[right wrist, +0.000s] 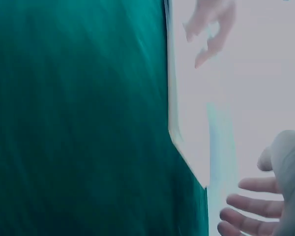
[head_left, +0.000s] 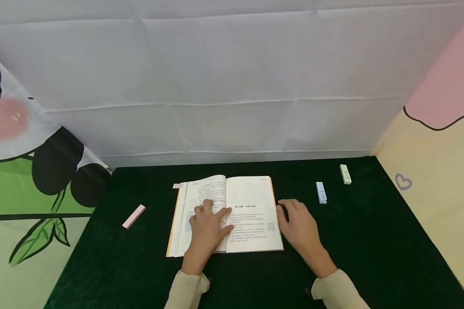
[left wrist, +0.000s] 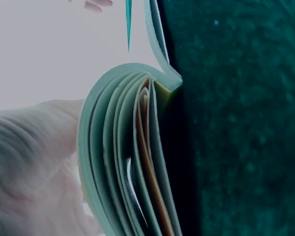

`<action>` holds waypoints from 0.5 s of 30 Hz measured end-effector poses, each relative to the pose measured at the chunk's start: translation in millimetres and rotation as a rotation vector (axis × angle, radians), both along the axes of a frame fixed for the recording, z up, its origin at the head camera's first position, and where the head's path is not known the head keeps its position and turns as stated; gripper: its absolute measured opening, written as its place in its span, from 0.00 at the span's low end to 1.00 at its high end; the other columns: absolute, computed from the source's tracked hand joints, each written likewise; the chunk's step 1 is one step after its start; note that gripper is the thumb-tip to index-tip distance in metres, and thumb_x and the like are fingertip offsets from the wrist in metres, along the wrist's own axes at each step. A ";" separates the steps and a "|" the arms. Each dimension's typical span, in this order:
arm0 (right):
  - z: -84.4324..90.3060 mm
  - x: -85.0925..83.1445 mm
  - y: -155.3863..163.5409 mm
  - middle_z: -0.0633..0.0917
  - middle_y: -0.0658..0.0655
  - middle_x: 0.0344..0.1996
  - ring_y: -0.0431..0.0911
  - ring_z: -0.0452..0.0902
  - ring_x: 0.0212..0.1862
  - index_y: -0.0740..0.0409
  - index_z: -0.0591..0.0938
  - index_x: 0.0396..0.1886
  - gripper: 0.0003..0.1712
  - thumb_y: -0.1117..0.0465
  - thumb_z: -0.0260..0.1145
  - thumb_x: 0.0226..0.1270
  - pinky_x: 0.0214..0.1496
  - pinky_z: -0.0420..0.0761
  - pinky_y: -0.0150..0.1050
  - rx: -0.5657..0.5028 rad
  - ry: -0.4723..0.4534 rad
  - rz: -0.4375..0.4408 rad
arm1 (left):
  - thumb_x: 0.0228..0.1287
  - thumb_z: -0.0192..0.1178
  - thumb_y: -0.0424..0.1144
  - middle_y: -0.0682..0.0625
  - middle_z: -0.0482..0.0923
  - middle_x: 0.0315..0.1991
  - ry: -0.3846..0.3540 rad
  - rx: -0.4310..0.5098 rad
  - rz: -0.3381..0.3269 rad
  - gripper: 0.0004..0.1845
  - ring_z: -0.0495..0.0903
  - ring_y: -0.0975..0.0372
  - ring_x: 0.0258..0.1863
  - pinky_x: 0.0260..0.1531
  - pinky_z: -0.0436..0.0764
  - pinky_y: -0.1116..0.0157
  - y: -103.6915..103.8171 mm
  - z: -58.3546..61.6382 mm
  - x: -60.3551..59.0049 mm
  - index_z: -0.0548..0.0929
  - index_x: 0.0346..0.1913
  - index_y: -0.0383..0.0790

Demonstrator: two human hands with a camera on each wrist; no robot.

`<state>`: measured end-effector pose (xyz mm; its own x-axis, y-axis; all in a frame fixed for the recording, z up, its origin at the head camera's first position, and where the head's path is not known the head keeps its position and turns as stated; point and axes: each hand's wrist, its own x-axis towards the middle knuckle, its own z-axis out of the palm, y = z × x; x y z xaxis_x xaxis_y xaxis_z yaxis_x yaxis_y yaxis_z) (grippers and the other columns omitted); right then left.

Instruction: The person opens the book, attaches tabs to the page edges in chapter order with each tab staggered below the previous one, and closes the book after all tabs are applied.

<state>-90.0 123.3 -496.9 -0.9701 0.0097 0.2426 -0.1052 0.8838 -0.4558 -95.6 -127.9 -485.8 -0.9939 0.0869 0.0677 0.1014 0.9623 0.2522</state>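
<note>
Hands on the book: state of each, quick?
Left hand: open, fingers spread flat, pressing on the book near its gutter.
Right hand: open, fingers relaxed, at the book's right edge, gripping nothing.

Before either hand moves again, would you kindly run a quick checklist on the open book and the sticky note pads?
1. Book lies open on the table: ok.
2. Left hand presses the left pages flat: ok.
3. Right hand rests at the book's right edge, holding nothing: ok.
4. Pink pad, blue pad and green pad lie clear of the book: ok.
5. Pink tab fixed firmly to its page: cannot tell.
</note>
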 end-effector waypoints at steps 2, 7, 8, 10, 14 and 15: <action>0.4 -9.2 14.9 0.84 0.64 0.59 0.58 0.81 0.57 0.59 0.82 0.61 0.19 0.52 0.59 0.82 0.56 0.83 0.56 -0.037 0.010 -0.064 | 0.57 0.78 0.53 0.32 0.63 0.71 -0.001 -0.005 0.001 0.31 0.65 0.36 0.63 0.55 0.73 0.35 0.0 0.0 -0.3 0.84 0.66 0.56; -2.3 -34.0 57.9 0.83 0.68 0.58 0.62 0.80 0.55 0.63 0.81 0.60 0.18 0.56 0.57 0.82 0.51 0.82 0.58 -0.013 0.034 -0.142 | 0.57 0.78 0.53 0.33 0.63 0.71 0.001 -0.013 -0.001 0.32 0.65 0.36 0.62 0.55 0.72 0.34 -1.2 -0.9 -0.9 0.84 0.66 0.57; -2.5 -38.5 66.5 0.82 0.68 0.57 0.63 0.79 0.55 0.63 0.81 0.59 0.18 0.56 0.58 0.82 0.49 0.82 0.58 -0.005 0.035 -0.150 | 0.57 0.77 0.54 0.33 0.63 0.71 0.000 -0.013 -0.002 0.32 0.65 0.36 0.63 0.56 0.72 0.34 -1.4 -0.9 -1.0 0.83 0.66 0.57; -2.0 -46.3 83.7 0.81 0.70 0.58 0.64 0.77 0.55 0.64 0.81 0.59 0.17 0.57 0.58 0.81 0.48 0.81 0.59 -0.001 0.026 -0.158 | 0.58 0.77 0.54 0.33 0.63 0.71 0.000 -0.012 -0.008 0.32 0.65 0.36 0.62 0.56 0.71 0.34 -1.9 -1.1 -1.1 0.84 0.66 0.56; -0.5 -58.4 112.8 0.79 0.73 0.58 0.66 0.75 0.56 0.66 0.80 0.58 0.18 0.58 0.56 0.81 0.49 0.80 0.63 -0.006 0.007 -0.169 | 0.59 0.77 0.54 0.33 0.63 0.71 -0.010 -0.005 -0.011 0.31 0.65 0.36 0.63 0.56 0.70 0.33 -2.0 0.2 -0.4 0.84 0.66 0.55; -0.5 -60.7 119.3 0.79 0.73 0.58 0.67 0.74 0.56 0.67 0.80 0.58 0.18 0.58 0.56 0.81 0.50 0.79 0.64 -0.006 0.000 -0.174 | 0.59 0.77 0.54 0.33 0.63 0.71 -0.010 -0.006 -0.012 0.31 0.65 0.36 0.63 0.56 0.70 0.33 -2.0 0.3 -0.2 0.84 0.66 0.55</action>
